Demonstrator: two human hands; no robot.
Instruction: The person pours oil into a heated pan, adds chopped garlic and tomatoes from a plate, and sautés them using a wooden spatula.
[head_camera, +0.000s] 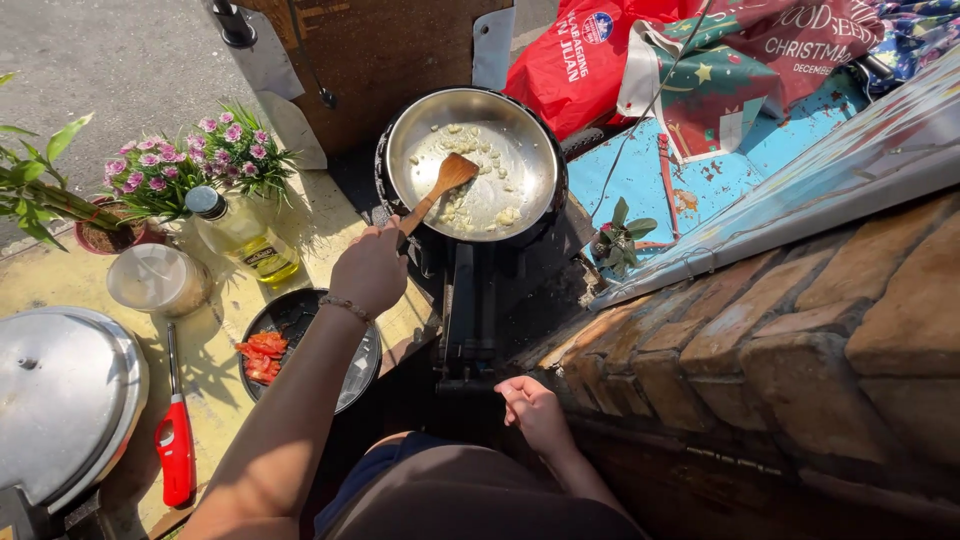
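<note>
My left hand grips the handle of a wooden spatula, whose blade rests among pale chopped bits in a steel frying pan on a dark stove. My right hand rests loosely curled near my knee, below the stove, holding nothing. A black plate with red tomato pieces lies just left of my left forearm.
A bottle of oil, a lidded jar, a red stick lighter and a steel pot lid sit on the yellow surface at left. Potted pink flowers stand behind. A brick wall runs along the right.
</note>
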